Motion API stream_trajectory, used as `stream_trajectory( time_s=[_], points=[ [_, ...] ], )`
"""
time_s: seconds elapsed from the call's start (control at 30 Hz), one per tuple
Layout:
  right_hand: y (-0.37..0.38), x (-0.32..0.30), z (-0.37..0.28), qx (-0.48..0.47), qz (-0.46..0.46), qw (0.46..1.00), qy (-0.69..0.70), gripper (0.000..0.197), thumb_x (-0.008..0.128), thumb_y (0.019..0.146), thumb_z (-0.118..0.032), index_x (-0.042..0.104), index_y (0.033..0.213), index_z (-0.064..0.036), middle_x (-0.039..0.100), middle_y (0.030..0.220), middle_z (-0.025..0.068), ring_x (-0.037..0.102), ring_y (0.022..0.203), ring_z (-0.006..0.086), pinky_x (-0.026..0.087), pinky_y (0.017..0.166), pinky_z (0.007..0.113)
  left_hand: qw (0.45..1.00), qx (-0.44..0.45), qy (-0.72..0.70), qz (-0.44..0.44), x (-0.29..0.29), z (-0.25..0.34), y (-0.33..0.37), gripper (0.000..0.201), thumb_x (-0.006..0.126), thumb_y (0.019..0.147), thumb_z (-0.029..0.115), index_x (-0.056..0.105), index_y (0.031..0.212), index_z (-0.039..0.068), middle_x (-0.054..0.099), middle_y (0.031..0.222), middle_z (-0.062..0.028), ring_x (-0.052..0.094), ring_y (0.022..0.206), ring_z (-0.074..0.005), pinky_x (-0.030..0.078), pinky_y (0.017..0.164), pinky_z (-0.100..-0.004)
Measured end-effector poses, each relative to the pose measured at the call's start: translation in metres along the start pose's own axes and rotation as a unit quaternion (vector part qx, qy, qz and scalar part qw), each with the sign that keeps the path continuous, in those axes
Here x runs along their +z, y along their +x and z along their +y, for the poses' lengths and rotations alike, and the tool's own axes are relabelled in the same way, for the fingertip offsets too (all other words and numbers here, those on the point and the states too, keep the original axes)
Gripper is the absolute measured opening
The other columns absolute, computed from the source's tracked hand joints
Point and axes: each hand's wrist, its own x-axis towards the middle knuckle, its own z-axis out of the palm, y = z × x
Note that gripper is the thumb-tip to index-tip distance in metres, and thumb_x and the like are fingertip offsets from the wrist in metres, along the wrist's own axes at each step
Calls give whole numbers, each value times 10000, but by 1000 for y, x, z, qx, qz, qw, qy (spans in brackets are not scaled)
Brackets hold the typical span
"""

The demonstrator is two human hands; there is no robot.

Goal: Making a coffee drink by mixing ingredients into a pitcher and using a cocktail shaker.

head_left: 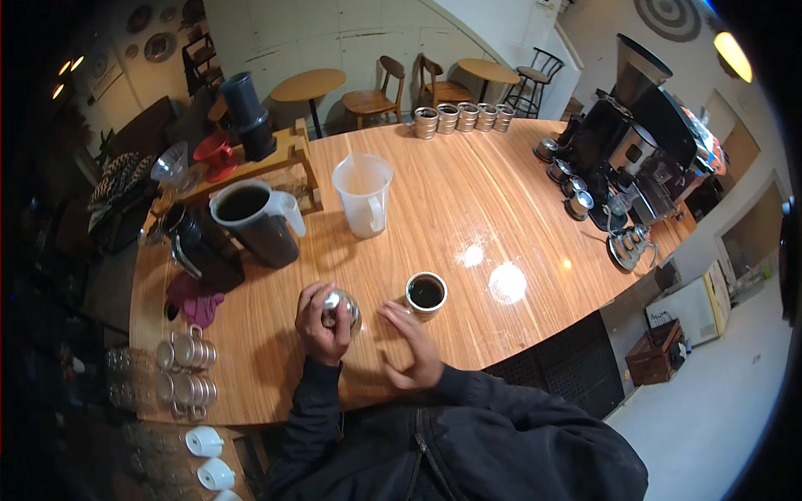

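Observation:
My left hand (322, 327) is wrapped around a shiny metal cup (343, 307), whose lower part the fingers partly hide. To its right, my right hand (411, 351) has its fingers stretched out and holds nothing. Just beyond those fingertips a metal cup of dark liquid (426, 292) stands upright on the wooden table (468, 217); a small gap seems to lie between hand and cup. A translucent plastic pitcher (364, 196) with a handle is farther off. Left of it stands a larger pitcher filled with dark liquid (255, 221).
A black jug (200, 250) and a purple cloth (196, 299) lie left. Behind are a wooden stand (305, 167) and red dripper (215, 156). Several metal cups (464, 118) line the far edge. A coffee machine (635, 150) occupies the right; mugs (188, 351) sit near left.

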Motion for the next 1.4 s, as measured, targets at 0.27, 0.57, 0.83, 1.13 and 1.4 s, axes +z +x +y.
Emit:
stream_trajectory(
  time_s=[0.27, 0.57, 0.83, 1.13, 1.4],
  points=[
    [-24, -83, 86, 287, -91, 939, 167, 1248, 891, 660, -165, 34, 1563, -76, 333, 1522, 210, 279, 1450, 296, 193, 1194, 376, 998, 16, -61, 6, 6, -24, -8, 358, 651, 848, 181, 585, 1169, 37, 639, 1060, -208, 645, 942, -371, 530, 823, -434],
    [-22, -60, 93, 327, 47, 919, 215, 818, 827, 631, -10, 466, 1365, -11, 584, 1285, 92, 546, 1236, 193, 422, 1075, 340, 997, 20, -78, -10, 6, -30, -8, 381, 665, 841, 181, 584, 1188, 46, 640, 1060, -208, 649, 936, -362, 533, 827, -424],
    [-7, -91, 142, 303, 230, 924, -31, 686, 891, 599, -141, 600, 1205, -5, 675, 1093, 91, 649, 1033, 196, 513, 917, 329, 994, 1, -110, -16, 6, -25, -6, 353, 628, 872, 179, 567, 1187, 30, 619, 1068, -206, 631, 957, -346, 516, 859, -431],
    [73, -120, 258, 262, 305, 911, -93, 640, 892, 573, -118, 619, 1144, -20, 698, 1059, 106, 677, 993, 209, 536, 885, 331, 998, -6, -68, -12, 9, -26, -7, 351, 611, 882, 180, 554, 1185, 11, 616, 1086, -207, 628, 971, -344, 518, 862, -423],
    [159, -88, 358, 252, 332, 901, -125, 653, 855, 525, -121, 597, 1119, -36, 652, 1050, 158, 624, 1009, 357, 507, 886, 424, 998, -25, 13, 49, 25, -18, -15, 342, 581, 894, 185, 543, 1177, -3, 607, 1068, -186, 609, 976, -347, 509, 875, -455]
  ],
)
